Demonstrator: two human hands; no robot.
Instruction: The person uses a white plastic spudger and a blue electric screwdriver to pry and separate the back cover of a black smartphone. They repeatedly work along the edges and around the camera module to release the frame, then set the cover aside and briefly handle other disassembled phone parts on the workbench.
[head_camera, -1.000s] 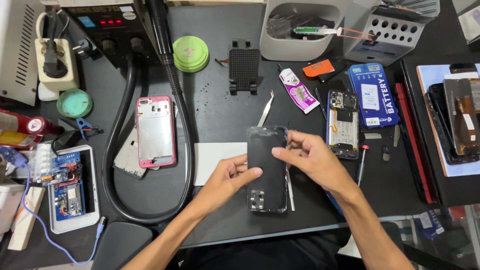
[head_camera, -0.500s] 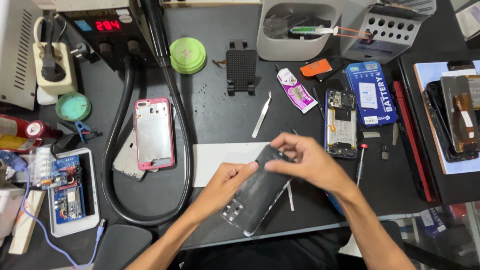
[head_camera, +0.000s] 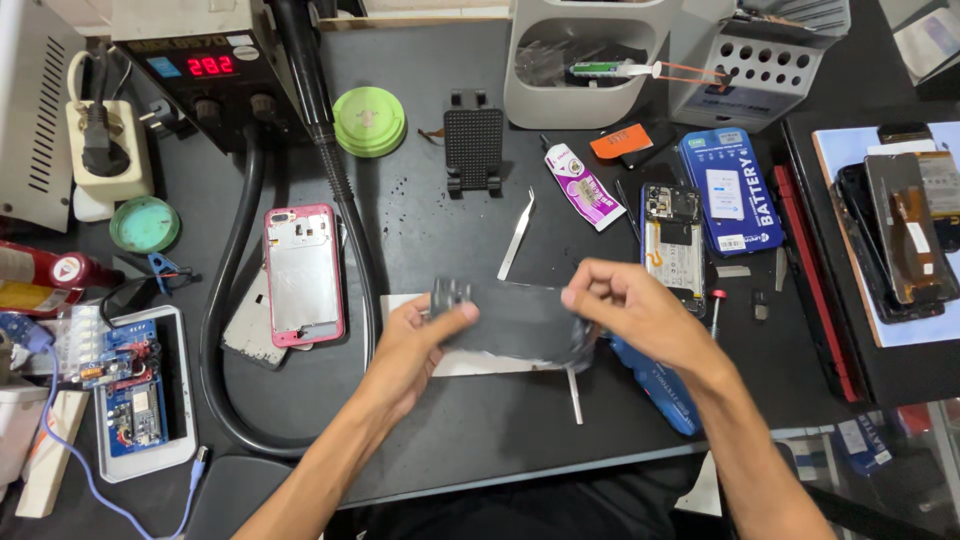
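Both hands hold a dark phone (head_camera: 510, 322) lifted off the black worktable (head_camera: 420, 420), turned so its long side runs left to right, near the middle of the bench over a pale mat (head_camera: 470, 362). The left hand (head_camera: 410, 345) pinches the left end, thumb on top and fingers underneath; the right hand (head_camera: 630, 315) pinches the right end, its fingertips (head_camera: 578, 292) pressed on the upper edge. The phone is blurred, so which face is up cannot be told. To handle it well, the grip should stay on the edges and both ends should be supported evenly, so that the thin body does not flex or twist. A thin metal tool (head_camera: 574, 395) lies on the mat just under the right hand and could be knocked if the phone is set down there. Tweezers (head_camera: 517, 235) lie just beyond the phone, with a small glue tube (head_camera: 582, 186) and an opened phone (head_camera: 672, 238) showing its insides to the right. A pink phone frame (head_camera: 303, 275) lies to the left, beside the thick black hose (head_camera: 225, 330) that loops down from the heating station (head_camera: 215, 70) at the far left. A blue battery pack (head_camera: 735, 190) sits far right, and a circuit board in a tray (head_camera: 135, 390) at the near left.
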